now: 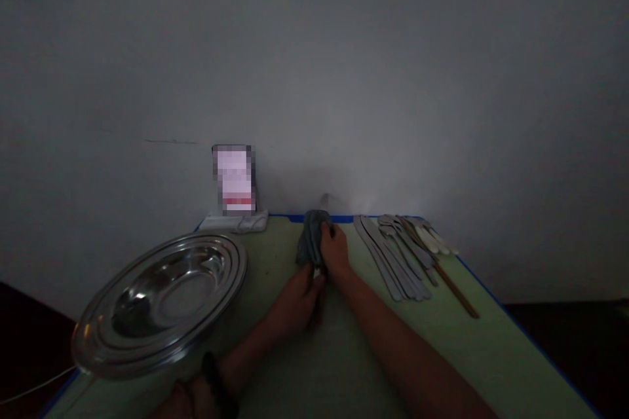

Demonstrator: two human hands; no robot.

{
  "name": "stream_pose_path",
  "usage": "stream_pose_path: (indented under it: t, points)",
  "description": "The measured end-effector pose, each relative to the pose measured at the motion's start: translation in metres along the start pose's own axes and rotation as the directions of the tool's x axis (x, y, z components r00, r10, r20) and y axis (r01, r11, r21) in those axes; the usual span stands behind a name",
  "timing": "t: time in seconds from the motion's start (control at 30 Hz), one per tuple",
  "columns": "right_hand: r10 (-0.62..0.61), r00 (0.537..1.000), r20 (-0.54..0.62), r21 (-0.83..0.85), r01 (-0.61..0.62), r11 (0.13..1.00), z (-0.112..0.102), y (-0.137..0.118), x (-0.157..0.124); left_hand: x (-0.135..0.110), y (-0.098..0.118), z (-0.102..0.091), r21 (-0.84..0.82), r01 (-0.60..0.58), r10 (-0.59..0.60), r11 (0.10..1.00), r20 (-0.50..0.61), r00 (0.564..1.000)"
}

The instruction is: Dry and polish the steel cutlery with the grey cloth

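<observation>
My right hand (336,250) is closed around a grey-green cloth (310,236), which is bunched up near the table's far edge. Just below it, my left hand (299,300) grips the lower end of a piece of metal cutlery (317,272). The cloth wraps most of that piece, so I cannot tell its exact kind. A thin greyish tip (325,199) shows above the cloth. To the right of my hands lies a row of table knives (393,265), with spoons (390,229) and other cutlery beside them.
Wide stainless steel basins (230,258), nested together, stand on the left of the green table (339,366). A phone (234,177) leans on the wall above a white object (236,221). Brown chopsticks (457,289) and white-handled pieces (432,239) lie at the right.
</observation>
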State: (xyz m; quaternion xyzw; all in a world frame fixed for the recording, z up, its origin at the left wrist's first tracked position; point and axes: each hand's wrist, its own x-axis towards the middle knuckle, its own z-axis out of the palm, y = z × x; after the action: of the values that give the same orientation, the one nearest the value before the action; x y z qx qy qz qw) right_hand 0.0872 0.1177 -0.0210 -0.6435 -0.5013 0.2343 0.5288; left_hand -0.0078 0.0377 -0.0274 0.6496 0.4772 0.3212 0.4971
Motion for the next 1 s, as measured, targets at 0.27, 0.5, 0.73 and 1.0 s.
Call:
stream_pose_path:
  t: [0.27, 0.5, 0.73, 1.0]
  points:
    - [0.004, 1.000, -0.015, -0.080, -0.005, 0.997, 0.007, -0.001, 0.046, -0.002, 0.006, 0.003, 0.072, 0.055, -0.056, 0.996, 0.009, 0.998]
    - [0.006, 0.999, 0.041, -0.174, 0.001, 0.985, 0.010, -0.008, 0.079, -0.002, 0.010, 0.002, 0.151, 0.063, -0.062, 0.986, -0.016, 0.998]
    - [0.070, 0.997, 0.018, -0.157, -0.066, 0.985, 0.015, -0.015, 0.074, -0.001, 0.011, 0.002, 0.169, 0.048, -0.048, 0.984, -0.002, 0.999]
    - [0.036, 0.994, 0.107, -0.076, -0.028, 0.997, 0.001, -0.010, 0.004, -0.002, 0.008, 0.000, 0.157, -0.029, 0.033, 0.987, -0.020, 0.999]
